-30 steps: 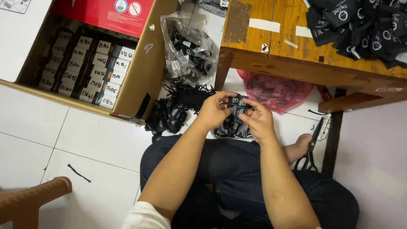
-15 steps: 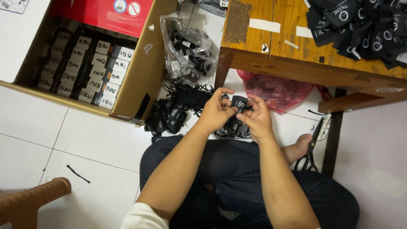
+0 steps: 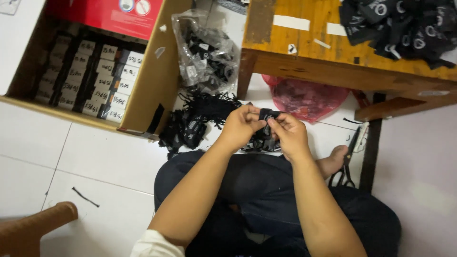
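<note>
While a small black fabric piece (image 3: pixel 267 115) is pinched between both hands above the lap, the head view shows the left hand (image 3: pixel 243 127) and right hand (image 3: pixel 290 135) closed on it, fingers curled tight around its edges. Just below the hands, at six o'clock of the piece, a small heap of black pieces (image 3: pixel 259 143) is seen on the white floor. At nine o'clock a larger dark pile (image 3: pixel 190 126) lies beside an open cardboard box (image 3: pixel 152 81), and a clear bag (image 3: pixel 204 57) of similar pieces sits at eleven o'clock. More black pieces (image 3: pixel 400 26) are heaped on the wooden bench (image 3: pixel 304 52) at one o'clock. Scissors (image 3: pixel 347 162) lie at four o'clock. Judging by these piles, much handling appears left.
</note>
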